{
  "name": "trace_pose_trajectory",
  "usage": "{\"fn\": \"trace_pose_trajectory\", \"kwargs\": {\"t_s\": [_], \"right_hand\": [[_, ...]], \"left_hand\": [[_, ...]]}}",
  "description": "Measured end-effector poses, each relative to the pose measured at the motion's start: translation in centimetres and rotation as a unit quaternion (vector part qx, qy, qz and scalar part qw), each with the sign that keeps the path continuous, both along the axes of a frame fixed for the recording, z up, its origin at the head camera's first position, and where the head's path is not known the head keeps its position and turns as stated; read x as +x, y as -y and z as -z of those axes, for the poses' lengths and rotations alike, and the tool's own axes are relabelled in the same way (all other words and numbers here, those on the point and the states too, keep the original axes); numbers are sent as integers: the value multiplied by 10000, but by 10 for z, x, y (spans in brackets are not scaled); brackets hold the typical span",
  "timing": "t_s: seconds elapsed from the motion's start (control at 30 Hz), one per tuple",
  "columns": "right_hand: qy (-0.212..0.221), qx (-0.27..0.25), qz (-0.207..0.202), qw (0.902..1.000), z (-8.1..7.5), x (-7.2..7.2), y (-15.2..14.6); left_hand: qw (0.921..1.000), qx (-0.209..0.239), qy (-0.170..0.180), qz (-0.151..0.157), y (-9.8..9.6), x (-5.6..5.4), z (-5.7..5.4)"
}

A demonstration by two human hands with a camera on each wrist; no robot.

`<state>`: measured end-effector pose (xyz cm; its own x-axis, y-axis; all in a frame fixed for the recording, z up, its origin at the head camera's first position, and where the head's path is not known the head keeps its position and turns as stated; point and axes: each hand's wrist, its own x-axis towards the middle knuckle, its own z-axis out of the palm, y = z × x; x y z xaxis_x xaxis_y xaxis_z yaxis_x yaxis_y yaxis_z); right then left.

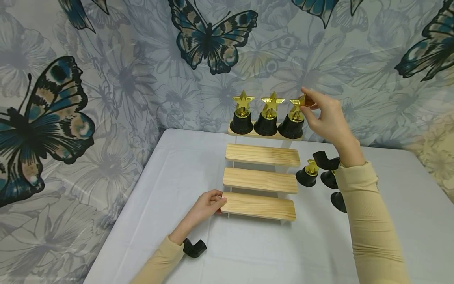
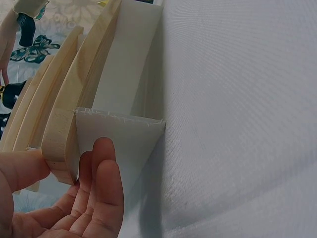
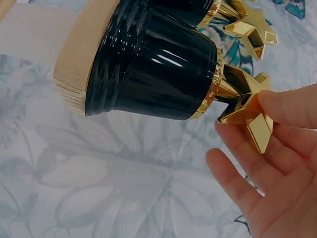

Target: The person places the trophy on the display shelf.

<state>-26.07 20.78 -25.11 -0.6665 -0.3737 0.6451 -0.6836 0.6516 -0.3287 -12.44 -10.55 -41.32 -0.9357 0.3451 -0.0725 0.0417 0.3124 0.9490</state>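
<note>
My right hand [image 1: 328, 118] pinches the gold star of a small trophy [image 1: 291, 128] with a black base. In the right wrist view this trophy [image 3: 163, 72] stands at the end of a wooden shelf board [image 3: 74, 64]. Two similar trophies, one at the left [image 1: 241, 123] and one in the middle [image 1: 266, 124], share the top board of a stepped rack. At the rack's lowest board [image 1: 259, 206], my left hand [image 1: 203, 207] grips the left end. Seen from the left wrist, the thumb presses one face of the board [image 2: 62, 131], with the fingers beneath, near a whitish support [image 2: 114, 134].
Two more bare wooden boards, an upper [image 1: 262, 155] and a lower [image 1: 260, 180], lie between top and bottom. Right of the rack stands another trophy [image 1: 306, 176]; others [image 1: 329, 179] are partly hidden by the right forearm. A white cloth [image 1: 177, 165] covers the table, against a butterfly-patterned backdrop [image 1: 142, 79].
</note>
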Motion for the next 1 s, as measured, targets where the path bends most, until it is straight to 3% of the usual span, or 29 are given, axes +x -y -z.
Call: {"fn": "trace_pose_trajectory", "kwargs": {"t_s": [0.57,0.8,1.0], "right_hand": [[-48,-355,324,9988,10,9,-11],[-103,-568,503,9971,30,21,-26],[248,-403,698,9964,58,30,-39]], "left_hand": [[10000,30,-18,65,-1,0,4],[10000,21,-14,59,0,-1,3],[10000,7,-41,84,1,-2,3]]}}
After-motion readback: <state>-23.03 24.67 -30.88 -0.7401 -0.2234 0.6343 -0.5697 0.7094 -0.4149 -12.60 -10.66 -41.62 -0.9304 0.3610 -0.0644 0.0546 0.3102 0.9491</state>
